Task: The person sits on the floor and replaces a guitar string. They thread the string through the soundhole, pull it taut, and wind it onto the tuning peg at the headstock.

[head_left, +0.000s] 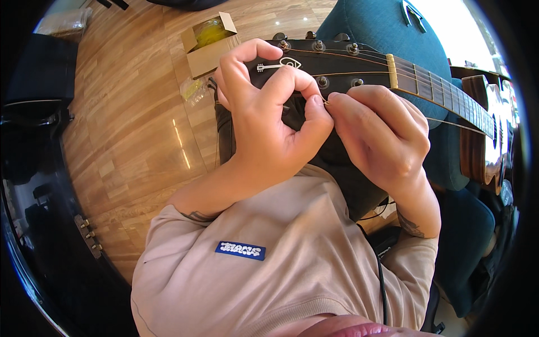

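Observation:
A guitar's black headstock (264,78) with a white inlay lies under my hands. Its metal tuning posts stand in two rows, and a pale nut (392,71) marks where the fretted neck (443,92) begins. My left hand (269,106) arches over the headstock's end, thumb and index finger pinched together. Against those fingertips my right hand (387,123) is closed, its thumb and index finger also pinching. Between the two hands shows a short bit of thin gold-coloured guitar string (327,103); most of it is hidden by the fingers. Another string (457,124) runs slack beside the neck.
The guitar's body (485,135) rests at the far right by a teal upholstered seat (365,25). On the wooden floor (135,112) stands an open cardboard box (213,59) with yellow contents, a clear plastic wrapper (193,90) next to it. Glossy black furniture (33,146) lines the left.

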